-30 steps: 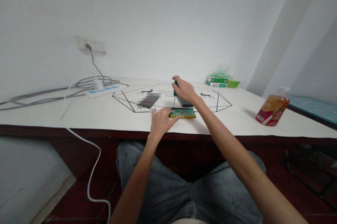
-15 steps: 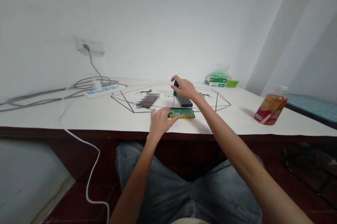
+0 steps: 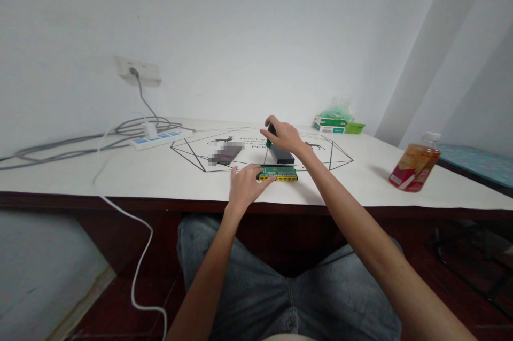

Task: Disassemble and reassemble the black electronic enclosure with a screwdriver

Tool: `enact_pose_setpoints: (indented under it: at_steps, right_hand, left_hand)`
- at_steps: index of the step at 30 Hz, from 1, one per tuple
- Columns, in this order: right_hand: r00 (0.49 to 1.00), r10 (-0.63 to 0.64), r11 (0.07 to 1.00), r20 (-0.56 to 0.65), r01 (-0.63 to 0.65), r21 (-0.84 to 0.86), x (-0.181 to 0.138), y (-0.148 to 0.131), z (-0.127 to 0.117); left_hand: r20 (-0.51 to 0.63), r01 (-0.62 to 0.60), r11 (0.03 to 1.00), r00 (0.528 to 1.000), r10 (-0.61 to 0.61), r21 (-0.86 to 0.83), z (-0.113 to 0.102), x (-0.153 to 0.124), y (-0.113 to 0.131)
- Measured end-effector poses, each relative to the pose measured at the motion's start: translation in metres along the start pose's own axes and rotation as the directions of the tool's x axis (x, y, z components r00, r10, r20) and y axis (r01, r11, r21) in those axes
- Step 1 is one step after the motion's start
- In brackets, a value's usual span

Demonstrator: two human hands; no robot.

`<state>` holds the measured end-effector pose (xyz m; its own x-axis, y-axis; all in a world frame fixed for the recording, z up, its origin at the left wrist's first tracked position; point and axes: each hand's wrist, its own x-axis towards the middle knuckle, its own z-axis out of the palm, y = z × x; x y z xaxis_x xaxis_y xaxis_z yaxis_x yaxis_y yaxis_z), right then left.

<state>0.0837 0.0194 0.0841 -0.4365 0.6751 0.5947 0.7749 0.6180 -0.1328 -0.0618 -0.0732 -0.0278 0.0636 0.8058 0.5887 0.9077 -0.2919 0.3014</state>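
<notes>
My right hand (image 3: 282,135) is closed on the dark green handle of a screwdriver (image 3: 269,143), which stands nearly upright. Its thin shaft runs down to the far left part of a green circuit board (image 3: 282,171) with a row of yellow ports along its near edge. The exact spot where the tip rests is too small to make out. My left hand (image 3: 246,187) grips the board's left end, thumb along the near side and fingers over the far side. Just behind the board lies a black box-shaped case (image 3: 282,155), partly covered by my right hand.
Left of the case lies a dark flat object (image 3: 230,154), partly pixelated. A power strip (image 3: 158,140) with grey cables is at the left, a drink bottle (image 3: 414,164) at the right. Green-and-white boxes (image 3: 329,123) stand by the wall. A white cable (image 3: 140,266) hangs over the table edge.
The view has shifted slightly. My right hand's fingers have turned a little on the screwdriver handle, while my left hand keeps its hold on the board.
</notes>
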Motion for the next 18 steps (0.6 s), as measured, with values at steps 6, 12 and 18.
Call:
enact_pose_setpoints:
  at_steps: [6,12,18]
  right_hand:
    - [0.999,-0.002,0.999,0.044,0.0,0.049,0.0015,-0.0003,-0.0011]
    - [1.0,-0.006,1.0,-0.003,0.006,0.004,-0.0007,-0.0012,-0.0014]
    - [0.999,0.001,0.997,0.038,-0.004,0.072,-0.0005,-0.002,-0.004]
  left_hand:
    - [-0.006,-0.005,1.0,1.0,0.005,0.008,0.0007,-0.0003,-0.0007]
    - [-0.004,-0.008,1.0,1.0,0.008,0.012,0.0013,0.0002,-0.0007]
    - [-0.008,-0.01,1.0,1.0,0.01,0.01,0.0029,0.0004,-0.0022]
